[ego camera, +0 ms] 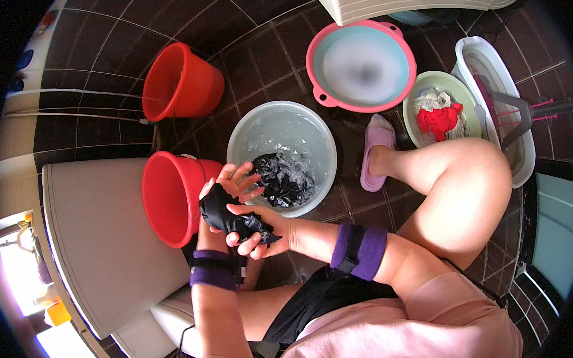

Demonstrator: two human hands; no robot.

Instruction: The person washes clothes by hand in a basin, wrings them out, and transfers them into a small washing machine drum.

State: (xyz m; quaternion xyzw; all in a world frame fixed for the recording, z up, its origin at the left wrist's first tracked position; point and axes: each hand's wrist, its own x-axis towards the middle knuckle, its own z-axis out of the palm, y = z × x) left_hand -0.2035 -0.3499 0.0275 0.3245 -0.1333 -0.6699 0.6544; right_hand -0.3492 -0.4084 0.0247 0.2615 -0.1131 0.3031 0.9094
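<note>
My right hand [260, 232] grips a bunched, wet black cloth [221, 209], fingers and thumb curled round its lower end. The cloth's upper end lies against the palm of my left hand [237, 180], whose fingers are spread. Part of that palm is hidden under the cloth. Just beyond my hands stands a pale basin [282, 103] of water. More black fabric [284, 179] lies partly sunk in it, with foam and bubbles around it.
Two red buckets [207, 87] [166, 202] stand left of the basin. A pink-rimmed basin [329, 102] holds cloudy water. At right, a green basin [414, 122] contains red and white cloths [438, 119], next to a white tub [523, 170]. A grey lid [113, 232] is at left.
</note>
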